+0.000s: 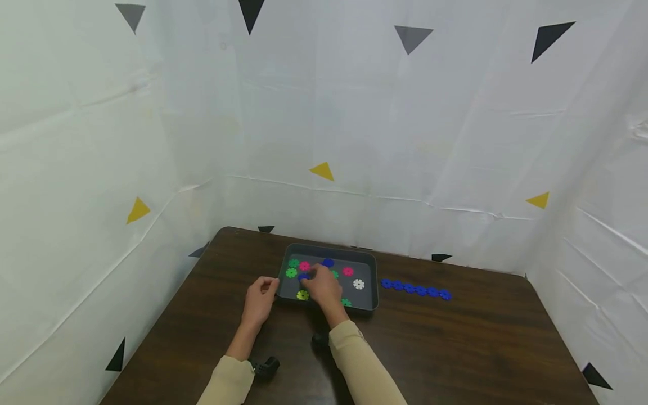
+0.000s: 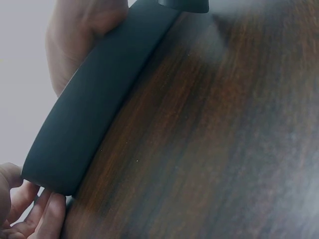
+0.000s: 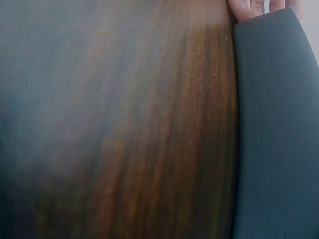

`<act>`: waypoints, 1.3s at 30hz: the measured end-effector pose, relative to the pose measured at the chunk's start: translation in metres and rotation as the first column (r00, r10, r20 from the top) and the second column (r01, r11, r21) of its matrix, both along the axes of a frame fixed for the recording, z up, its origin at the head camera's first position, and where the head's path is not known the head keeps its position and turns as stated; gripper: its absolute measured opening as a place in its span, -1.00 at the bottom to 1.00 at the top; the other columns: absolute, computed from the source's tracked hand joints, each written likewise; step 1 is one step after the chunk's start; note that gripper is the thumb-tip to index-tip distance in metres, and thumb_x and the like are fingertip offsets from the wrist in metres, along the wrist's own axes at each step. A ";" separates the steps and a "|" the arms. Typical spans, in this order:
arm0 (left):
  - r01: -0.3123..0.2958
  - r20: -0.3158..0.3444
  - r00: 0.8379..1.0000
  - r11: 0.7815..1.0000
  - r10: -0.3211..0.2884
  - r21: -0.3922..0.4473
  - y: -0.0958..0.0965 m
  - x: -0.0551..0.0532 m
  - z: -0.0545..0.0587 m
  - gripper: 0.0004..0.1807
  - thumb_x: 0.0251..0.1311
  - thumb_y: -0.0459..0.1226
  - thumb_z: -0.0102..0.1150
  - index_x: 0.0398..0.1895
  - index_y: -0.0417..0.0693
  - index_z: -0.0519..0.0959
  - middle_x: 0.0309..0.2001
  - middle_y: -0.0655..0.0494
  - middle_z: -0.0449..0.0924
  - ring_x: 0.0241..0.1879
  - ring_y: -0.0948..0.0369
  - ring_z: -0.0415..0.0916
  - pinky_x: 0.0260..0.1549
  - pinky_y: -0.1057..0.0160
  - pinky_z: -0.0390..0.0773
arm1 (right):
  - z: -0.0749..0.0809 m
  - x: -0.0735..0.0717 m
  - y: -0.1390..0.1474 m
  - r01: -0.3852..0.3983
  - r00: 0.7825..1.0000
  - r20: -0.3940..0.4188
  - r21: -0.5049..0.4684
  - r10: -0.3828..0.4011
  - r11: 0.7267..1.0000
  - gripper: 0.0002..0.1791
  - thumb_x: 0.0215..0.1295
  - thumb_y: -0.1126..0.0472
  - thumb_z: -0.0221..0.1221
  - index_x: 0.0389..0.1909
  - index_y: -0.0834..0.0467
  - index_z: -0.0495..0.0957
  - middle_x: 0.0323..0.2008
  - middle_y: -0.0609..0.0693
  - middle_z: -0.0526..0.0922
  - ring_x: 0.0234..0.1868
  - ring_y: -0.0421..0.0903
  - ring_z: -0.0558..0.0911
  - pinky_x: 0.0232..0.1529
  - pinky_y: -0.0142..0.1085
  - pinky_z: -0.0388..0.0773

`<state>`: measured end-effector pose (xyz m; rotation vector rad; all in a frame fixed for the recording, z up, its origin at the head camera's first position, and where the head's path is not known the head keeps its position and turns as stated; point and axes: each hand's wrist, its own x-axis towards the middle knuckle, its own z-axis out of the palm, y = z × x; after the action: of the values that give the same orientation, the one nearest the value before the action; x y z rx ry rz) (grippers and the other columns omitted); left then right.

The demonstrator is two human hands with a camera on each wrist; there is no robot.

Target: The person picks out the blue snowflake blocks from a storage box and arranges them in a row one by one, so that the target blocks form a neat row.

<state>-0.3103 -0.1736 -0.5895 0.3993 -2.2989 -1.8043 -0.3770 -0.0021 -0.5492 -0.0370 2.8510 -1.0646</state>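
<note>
A dark grey tray [image 1: 364,301] on the table holds several small flower-shaped plastic discs: green [image 1: 291,273], pink [image 1: 348,271], white [image 1: 359,284], yellow-green [image 1: 302,295] and blue [image 1: 328,262]. My right hand [image 1: 324,285] reaches over the front wall into the tray, its thumb and fingertips pinching a blue disc [image 1: 303,277] on the left side. At the front left corner, my left hand [image 1: 259,299] grips the tray's edge. In the left wrist view, the left fingers [image 2: 52,214] bend round the tray's end [image 2: 94,104]. The right wrist view shows the tray's outer wall [image 3: 276,124], with the right hand's pinch out of sight.
Right of the tray, several blue discs [image 1: 415,289] lie in a row on the dark wooden table [image 1: 471,337]. A white sheet [image 1: 354,124] with printed triangles hangs behind and at both sides. Black wrist devices [image 1: 266,367] sit below the hands.
</note>
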 end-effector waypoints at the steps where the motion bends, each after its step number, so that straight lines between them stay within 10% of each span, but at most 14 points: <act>1: 0.000 0.000 1.000 1.000 0.000 0.003 0.000 0.000 0.000 -0.63 0.62 -0.05 0.17 0.14 -0.18 0.65 0.08 -0.16 0.69 0.06 0.03 0.64 0.09 -0.01 0.74 | 0.000 -0.001 0.000 0.000 1.000 0.000 0.004 0.000 1.000 -0.55 0.38 -0.01 0.44 0.23 0.01 0.69 0.16 0.06 0.78 0.17 0.16 0.72 0.14 0.26 0.61; 21: 0.009 -0.005 1.000 1.000 -0.008 0.009 -0.001 0.000 -0.004 -0.61 0.64 -0.05 0.14 0.17 -0.20 0.63 0.11 -0.18 0.67 0.12 -0.01 0.64 0.16 -0.04 0.73 | -0.005 0.001 0.002 0.028 0.999 -0.027 -0.084 -0.030 0.996 -0.79 0.43 0.08 0.38 -0.01 0.01 0.65 -0.19 -0.06 0.69 -0.16 -0.04 0.65 0.00 0.06 0.54; 39: -0.003 0.018 1.000 1.000 0.003 0.013 0.001 0.000 -0.002 -0.60 0.64 -0.05 0.13 0.19 -0.20 0.62 0.14 -0.19 0.64 0.14 -0.03 0.64 0.19 -0.07 0.71 | 0.004 0.008 0.026 -0.139 0.987 -0.132 -0.369 0.096 0.919 -0.76 0.46 0.10 0.38 -0.22 0.23 0.73 -0.29 0.03 0.72 -0.31 -0.15 0.56 -0.33 -0.33 0.51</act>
<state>-0.3101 -0.1726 -0.5913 0.4228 -2.2986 -1.8221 -0.3687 0.0239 -0.5449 -0.3024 2.6456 -1.6119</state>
